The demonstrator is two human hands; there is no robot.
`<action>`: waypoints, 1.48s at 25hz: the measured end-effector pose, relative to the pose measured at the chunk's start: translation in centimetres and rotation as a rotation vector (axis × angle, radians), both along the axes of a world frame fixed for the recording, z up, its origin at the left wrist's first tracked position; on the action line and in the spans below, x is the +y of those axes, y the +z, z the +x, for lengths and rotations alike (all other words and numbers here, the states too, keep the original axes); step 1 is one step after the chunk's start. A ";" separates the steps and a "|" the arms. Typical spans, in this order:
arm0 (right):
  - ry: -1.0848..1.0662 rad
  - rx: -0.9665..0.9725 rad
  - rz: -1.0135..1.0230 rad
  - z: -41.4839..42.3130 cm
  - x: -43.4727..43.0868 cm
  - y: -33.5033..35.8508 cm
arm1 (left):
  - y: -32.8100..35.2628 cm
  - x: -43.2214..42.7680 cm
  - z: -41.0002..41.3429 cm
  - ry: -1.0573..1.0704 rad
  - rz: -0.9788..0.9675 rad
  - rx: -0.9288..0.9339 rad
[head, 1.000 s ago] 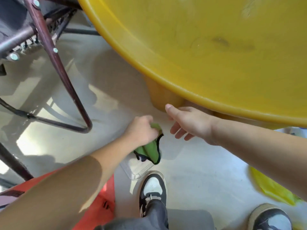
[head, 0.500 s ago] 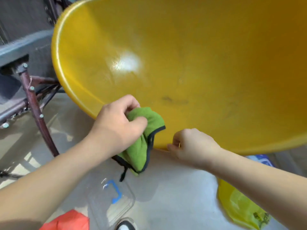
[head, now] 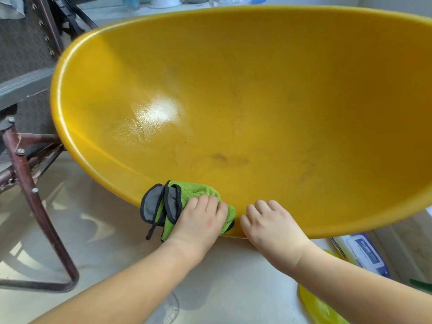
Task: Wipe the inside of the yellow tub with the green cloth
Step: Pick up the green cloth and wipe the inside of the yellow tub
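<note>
The big yellow tub (head: 257,94) is tilted toward me and fills most of the view, with dark smudges low on its inner wall. A green cloth (head: 198,190) with black trim lies over the tub's near rim. My left hand (head: 198,220) presses down on the cloth, fingers curled over it into the tub. Just to its right, my right hand (head: 268,225) grips the near rim with its fingers hooked inside.
A dark red metal chair frame (head: 30,190) stands at the left on the pale floor (head: 98,242). A yellow plastic bag (head: 315,309) and a white and blue packet (head: 364,251) lie at the lower right. Bottles and containers (head: 163,2) stand behind the tub.
The tub has tipped further toward me and shows more of its inside. My left hand brought the cloth up from the floor onto the near rim. My right hand moved from under the tub onto the rim.
</note>
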State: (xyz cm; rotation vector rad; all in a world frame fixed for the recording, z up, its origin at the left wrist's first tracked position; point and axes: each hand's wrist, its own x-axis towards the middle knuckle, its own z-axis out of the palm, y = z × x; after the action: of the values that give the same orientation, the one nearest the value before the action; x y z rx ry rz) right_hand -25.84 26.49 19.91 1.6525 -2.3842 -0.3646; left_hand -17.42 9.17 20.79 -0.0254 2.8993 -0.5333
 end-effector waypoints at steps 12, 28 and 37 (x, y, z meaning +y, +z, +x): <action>0.291 -0.037 0.054 3.9 3.4 2.1 | 2.2 1.9 4.1 -0.229 0.075 -0.147; -0.509 -1.271 -0.931 0.7 -12.6 7.4 | 12.7 -9.8 1.6 0.731 1.186 0.818; -0.164 -1.055 -0.183 4.0 -24.0 0.8 | 13.9 -20.6 8.6 0.353 -0.180 0.495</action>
State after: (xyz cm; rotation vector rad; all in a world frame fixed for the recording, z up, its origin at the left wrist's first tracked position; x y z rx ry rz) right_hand -21.83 2.52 20.68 1.8116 -3.0912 0.9150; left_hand -8.85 -11.43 34.69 -0.7832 3.1805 -0.8107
